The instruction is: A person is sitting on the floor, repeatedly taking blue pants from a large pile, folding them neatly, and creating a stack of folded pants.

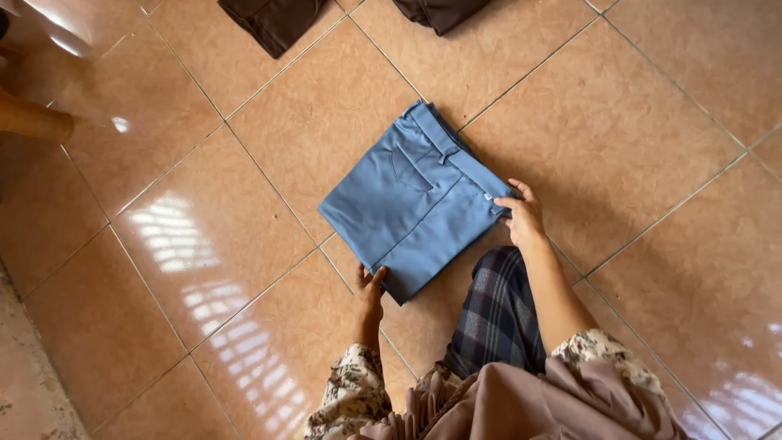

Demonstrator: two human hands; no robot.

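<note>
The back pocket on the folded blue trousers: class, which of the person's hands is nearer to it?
Right. The right hand grips the folded blue trousers at the waistband edge, nearer the back pocket; the left hand holds the bottom corner.

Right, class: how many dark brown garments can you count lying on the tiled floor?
2. One dark brown garment lies at the top edge, left of centre; the other at the top edge, further right. Both are cut off by the frame, so more may lie out of view.

Bare tile floor left, right of folded blue trousers; dark garments beyond; plaid knee near.
</note>
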